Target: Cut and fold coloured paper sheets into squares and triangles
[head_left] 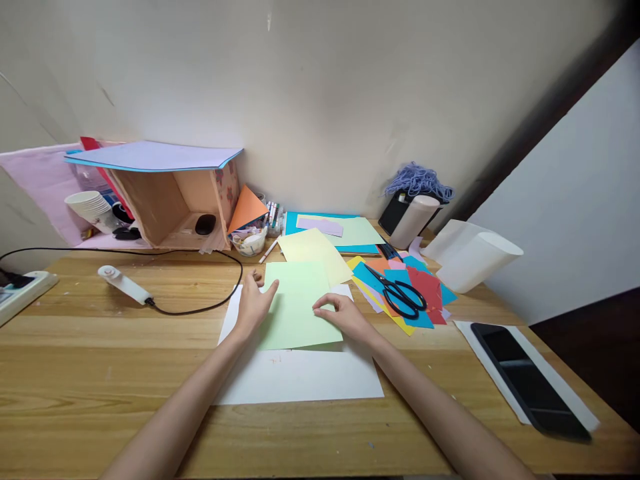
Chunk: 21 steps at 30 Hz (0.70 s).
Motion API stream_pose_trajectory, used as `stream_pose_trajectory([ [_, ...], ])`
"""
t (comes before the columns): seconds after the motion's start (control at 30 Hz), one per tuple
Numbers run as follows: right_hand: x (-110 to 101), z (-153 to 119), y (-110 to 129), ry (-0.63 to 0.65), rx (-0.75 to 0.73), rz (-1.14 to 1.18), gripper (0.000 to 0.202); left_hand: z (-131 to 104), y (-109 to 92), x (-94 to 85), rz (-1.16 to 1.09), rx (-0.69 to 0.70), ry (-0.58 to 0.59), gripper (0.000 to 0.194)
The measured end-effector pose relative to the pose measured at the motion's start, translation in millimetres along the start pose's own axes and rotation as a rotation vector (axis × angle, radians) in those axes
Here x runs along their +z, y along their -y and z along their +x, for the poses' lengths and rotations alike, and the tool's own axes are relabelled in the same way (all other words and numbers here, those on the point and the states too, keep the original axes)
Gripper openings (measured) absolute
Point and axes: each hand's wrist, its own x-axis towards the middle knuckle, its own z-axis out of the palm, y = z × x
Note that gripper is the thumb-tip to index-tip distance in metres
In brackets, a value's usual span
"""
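Note:
A light green sheet of paper (299, 300) lies before me over a white sheet (305, 380), its lower right edge slightly raised with a shadow beneath. At the green sheet's left edge is my left hand (255, 305), open, its thumb apart from the bent fingers and reaching over the paper. My right hand (346, 315) is at the right edge, thumb and forefinger drawn together over the green paper; its other fingers are mostly hidden. A pale yellow sheet (320, 253) lies just behind, partly under the green one.
Black scissors (400, 293) rest on coloured paper scraps (425, 280) at right. A phone (530, 380) lies farther right, near a paper roll (475, 260). On the left are a corded white device (123, 283), a power strip (27, 293) and an open box (165, 200).

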Motion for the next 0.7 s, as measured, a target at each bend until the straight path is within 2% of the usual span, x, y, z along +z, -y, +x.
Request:
stream_pose_trajectory([
  [0.13,3.1,-0.8,1.5,0.014,0.01,-0.028,0.014,-1.3,-1.3,0.2,-0.007,-0.02,0.028,0.069],
  [0.23,1.7,-1.4,0.2,0.03,-0.007,-0.07,0.017,-1.9,0.3,-0.4,-0.011,-0.016,0.049,0.067],
  [0.3,1.3,-1.5,-4.2,-0.002,-0.001,-0.07,0.023,-3.0,1.4,-0.8,-0.063,0.008,0.074,0.059],
  [0.43,-3.7,1.5,-17.5,-0.207,0.054,-0.008,0.043,-5.1,-0.8,1.6,-0.214,0.058,0.173,0.029],
  [0.57,-27.3,20.7,-24.3,-0.369,0.001,-0.059,0.051,6.6,-12.7,16.6,-0.429,0.028,0.151,0.029],
  [0.63,-44.5,39.7,-24.8,-0.45,-0.007,-0.111,0.047,21.3,-20.0,28.8,-0.431,0.006,0.088,0.029],
  [0.7,-59.9,62.7,-25.2,-0.437,0.083,-0.101,0.046,38.9,-26.0,41.8,-0.385,-0.023,0.017,0.024],
])
